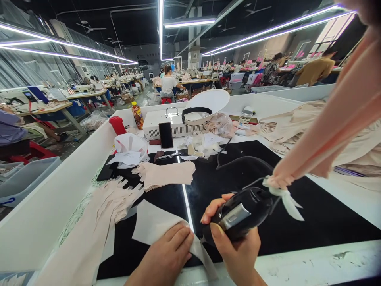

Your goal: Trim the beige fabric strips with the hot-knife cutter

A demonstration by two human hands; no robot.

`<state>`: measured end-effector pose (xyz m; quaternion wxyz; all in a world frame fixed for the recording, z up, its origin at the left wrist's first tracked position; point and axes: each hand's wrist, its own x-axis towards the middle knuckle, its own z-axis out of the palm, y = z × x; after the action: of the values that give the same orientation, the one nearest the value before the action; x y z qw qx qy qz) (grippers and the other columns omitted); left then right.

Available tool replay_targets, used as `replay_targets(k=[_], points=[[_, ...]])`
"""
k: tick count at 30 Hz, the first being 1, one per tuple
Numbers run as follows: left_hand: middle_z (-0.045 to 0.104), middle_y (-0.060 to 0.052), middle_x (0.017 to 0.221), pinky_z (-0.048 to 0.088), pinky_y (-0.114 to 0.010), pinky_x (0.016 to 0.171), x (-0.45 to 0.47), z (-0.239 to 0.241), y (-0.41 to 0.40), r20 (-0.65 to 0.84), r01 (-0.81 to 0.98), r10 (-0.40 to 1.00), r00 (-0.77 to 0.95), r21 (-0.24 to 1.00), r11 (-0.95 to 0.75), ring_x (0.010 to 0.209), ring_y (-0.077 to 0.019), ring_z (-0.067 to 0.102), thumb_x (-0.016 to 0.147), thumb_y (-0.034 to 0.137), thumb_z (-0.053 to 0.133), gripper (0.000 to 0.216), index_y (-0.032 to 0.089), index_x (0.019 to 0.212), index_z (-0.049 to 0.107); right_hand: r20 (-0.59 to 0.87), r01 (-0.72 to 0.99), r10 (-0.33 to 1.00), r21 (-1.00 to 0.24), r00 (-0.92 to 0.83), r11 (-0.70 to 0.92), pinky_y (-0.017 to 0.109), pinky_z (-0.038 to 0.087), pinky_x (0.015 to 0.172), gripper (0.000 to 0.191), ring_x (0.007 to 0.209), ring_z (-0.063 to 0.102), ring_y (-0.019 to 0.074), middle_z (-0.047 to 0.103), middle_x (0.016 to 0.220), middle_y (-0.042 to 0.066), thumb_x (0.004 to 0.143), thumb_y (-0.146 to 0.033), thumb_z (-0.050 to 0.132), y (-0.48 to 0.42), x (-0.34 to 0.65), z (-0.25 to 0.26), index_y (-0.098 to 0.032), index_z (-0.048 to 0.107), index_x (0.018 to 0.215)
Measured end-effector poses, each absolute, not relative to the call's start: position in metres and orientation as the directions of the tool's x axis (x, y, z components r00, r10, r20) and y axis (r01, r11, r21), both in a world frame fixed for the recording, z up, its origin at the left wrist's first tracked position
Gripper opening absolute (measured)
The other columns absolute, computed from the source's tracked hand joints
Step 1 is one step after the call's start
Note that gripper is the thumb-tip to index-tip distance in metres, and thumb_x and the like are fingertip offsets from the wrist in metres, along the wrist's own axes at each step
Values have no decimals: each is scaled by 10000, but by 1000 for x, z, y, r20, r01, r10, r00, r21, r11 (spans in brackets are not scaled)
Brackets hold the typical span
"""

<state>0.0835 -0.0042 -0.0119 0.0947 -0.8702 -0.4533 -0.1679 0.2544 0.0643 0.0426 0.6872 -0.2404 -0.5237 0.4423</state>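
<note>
My left hand (171, 252) lies flat, palm down, on a pale beige piece of cloth (153, 226), its fingers close together near the curled edge. A narrow strip of the cloth runs down from that edge towards the board's front. My right hand (235, 248) is wrapped around a black corded electric hand tool (245, 214) with a silver switch plate. Its tip points down and left at the cloth edge, close to my left fingers; the exact contact cannot be made out. A peach cloth bundle (315, 135), tied with a white strip, hangs at the tool's rear.
Under the work lies a black board (232, 171). Stacked cloth pieces (169, 174) and long cloth strips (80, 230) are at left. A phone (166, 135) leans against a white box (154, 123). More cloth (354, 139) covers the right side. Several people work at tables beyond.
</note>
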Motion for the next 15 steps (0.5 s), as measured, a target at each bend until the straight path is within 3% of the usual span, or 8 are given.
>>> replay_targets(k=[4,10,15], points=[[715,-105,1264,552,-331,1090,84,-5,-4,360,799,749,556,18,-601,1229,-222,664,1073,275,566,338,111,1368,592,509,-337,857,-795,82,505,291,622,653,320,634,676,143,693,823,-8,894,-196,756,63,254,41,-260,604,1168],[709,-115,1278,595,-385,1031,85,-10,-6,380,803,749,542,28,-595,1219,-264,674,1047,375,615,350,165,1327,627,364,-406,927,-837,91,368,289,593,700,363,699,658,140,677,853,-23,903,-296,795,55,250,38,-287,583,1198],[716,-119,1257,612,-385,1002,84,-15,-8,409,817,749,521,16,-577,1193,-275,693,1020,400,657,368,177,1313,642,344,-432,936,-833,82,344,301,595,712,384,701,665,141,686,844,-20,894,-305,814,55,252,35,-282,583,1200]])
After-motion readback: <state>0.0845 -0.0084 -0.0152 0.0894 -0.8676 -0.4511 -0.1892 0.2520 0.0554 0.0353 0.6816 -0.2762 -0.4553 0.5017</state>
